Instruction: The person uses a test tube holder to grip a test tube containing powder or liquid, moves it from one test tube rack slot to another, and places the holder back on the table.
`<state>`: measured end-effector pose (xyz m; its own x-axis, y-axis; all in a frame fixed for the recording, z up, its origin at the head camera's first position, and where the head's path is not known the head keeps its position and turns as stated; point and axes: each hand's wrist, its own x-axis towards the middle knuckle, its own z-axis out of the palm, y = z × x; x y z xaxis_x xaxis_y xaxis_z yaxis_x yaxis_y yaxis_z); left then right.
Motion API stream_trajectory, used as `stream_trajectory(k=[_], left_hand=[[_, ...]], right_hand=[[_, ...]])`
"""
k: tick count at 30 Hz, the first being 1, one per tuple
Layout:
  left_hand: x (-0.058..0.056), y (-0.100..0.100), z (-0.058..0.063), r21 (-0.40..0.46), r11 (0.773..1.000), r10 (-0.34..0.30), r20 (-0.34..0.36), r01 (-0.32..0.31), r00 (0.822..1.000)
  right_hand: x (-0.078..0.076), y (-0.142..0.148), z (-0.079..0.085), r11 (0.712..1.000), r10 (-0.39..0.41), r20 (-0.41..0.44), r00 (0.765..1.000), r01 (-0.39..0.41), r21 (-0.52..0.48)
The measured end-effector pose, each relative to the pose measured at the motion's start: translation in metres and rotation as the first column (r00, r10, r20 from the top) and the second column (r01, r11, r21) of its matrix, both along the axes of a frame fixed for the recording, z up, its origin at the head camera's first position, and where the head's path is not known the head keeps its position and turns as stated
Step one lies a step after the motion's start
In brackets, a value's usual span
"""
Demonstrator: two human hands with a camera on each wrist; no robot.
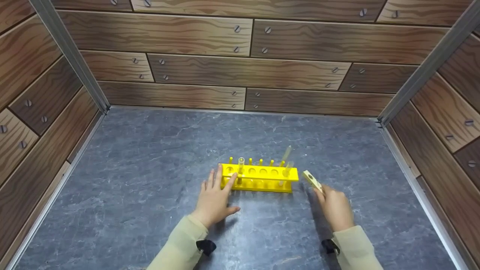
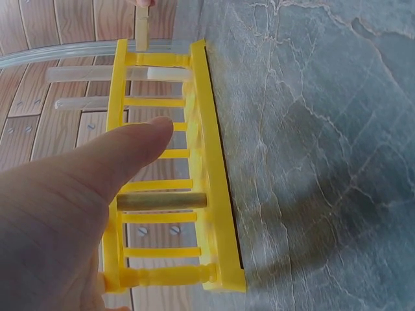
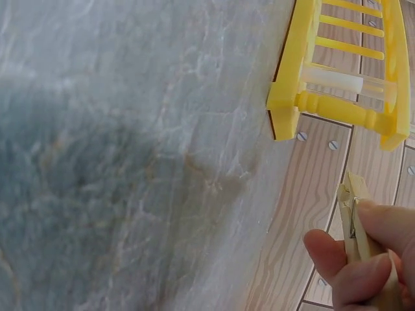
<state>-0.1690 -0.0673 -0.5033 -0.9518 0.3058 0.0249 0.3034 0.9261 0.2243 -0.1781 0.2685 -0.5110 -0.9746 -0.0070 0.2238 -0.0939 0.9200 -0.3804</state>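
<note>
A yellow test tube rack (image 1: 258,178) stands in front of me. My left hand (image 1: 213,200) rests at its left end, fingers spread and straight, thumb extended. Close to those fingers, a test tube (image 1: 241,165) with brownish contents stands in the rack. At the right end is another test tube (image 1: 288,168), with whitish contents low down in the right wrist view. A clear test tube (image 1: 287,153) leans up from the back right peg. My right hand (image 1: 336,206) grips a wooden test tube clamp (image 3: 353,220), its tip just right of the rack and apart from it.
Several yellow pegs (image 1: 261,162) stand along the rack's back edge. The grey marbled tabletop (image 1: 157,161) is bounded by wood-patterned walls (image 1: 195,71) at the back and both sides, with metal posts (image 1: 420,71) at the corners.
</note>
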Motion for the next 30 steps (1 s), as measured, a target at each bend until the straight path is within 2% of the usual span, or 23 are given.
stream_trajectory(k=[4,17,30], left_hand=[[0.001,0.0,0.001,-0.005,1.0,-0.001,-0.001,0.001,1.0],[0.0,0.0,0.0,-0.007,1.0,-0.002,0.009,0.002,1.0],[0.001,0.001,0.003,0.003,1.0,-0.002,0.01,0.002,1.0]], right_hand=[[0.001,0.0,0.002,1.0,0.0,-0.024,1.0,0.0,0.002],[0.005,-0.001,0.006,1.0,-0.007,-0.005,1.0,0.007,0.008],[0.006,-0.003,0.012,1.0,0.006,-0.048,0.999,-0.006,0.002]])
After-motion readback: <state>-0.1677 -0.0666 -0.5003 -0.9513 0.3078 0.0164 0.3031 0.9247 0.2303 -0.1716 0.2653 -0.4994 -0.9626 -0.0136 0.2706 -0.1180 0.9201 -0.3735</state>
